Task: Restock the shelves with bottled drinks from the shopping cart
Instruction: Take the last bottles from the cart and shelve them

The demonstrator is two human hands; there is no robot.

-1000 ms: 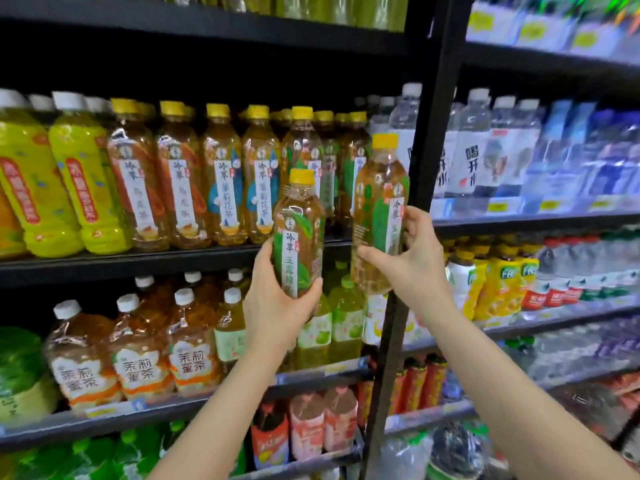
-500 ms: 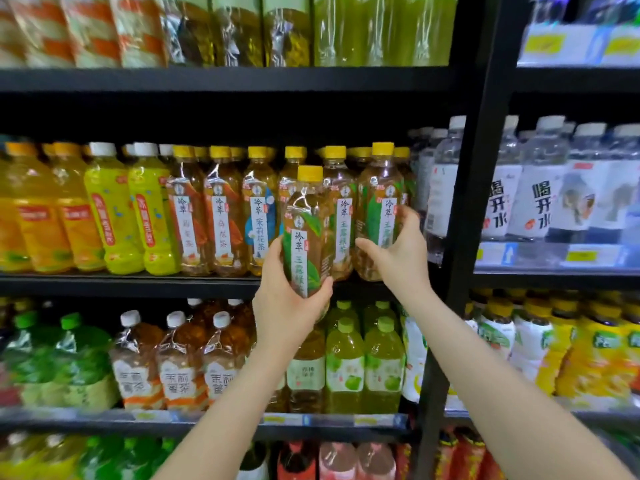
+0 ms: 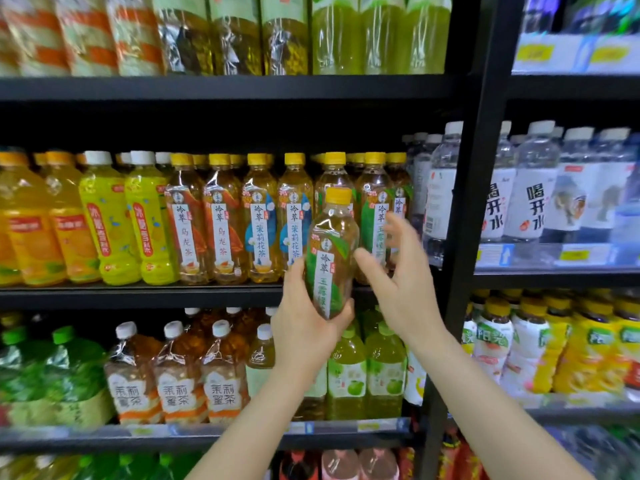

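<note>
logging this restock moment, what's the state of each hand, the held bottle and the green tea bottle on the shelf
left hand: grips the held bottle low down
held bottle: upright, capped, off the shelf
right hand: fingers spread, holds nothing
shelved green tea bottle: upright on the middle shelf, capped

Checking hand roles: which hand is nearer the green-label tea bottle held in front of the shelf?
Left. The left hand grips the green-label tea bottle low down; the right hand hovers open beside it.

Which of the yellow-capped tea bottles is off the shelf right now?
The green-label tea bottle gripped near its base by the left hand. It hangs tilted in front of the middle shelf; the other yellow-capped teas stand upright in their rows.
</note>
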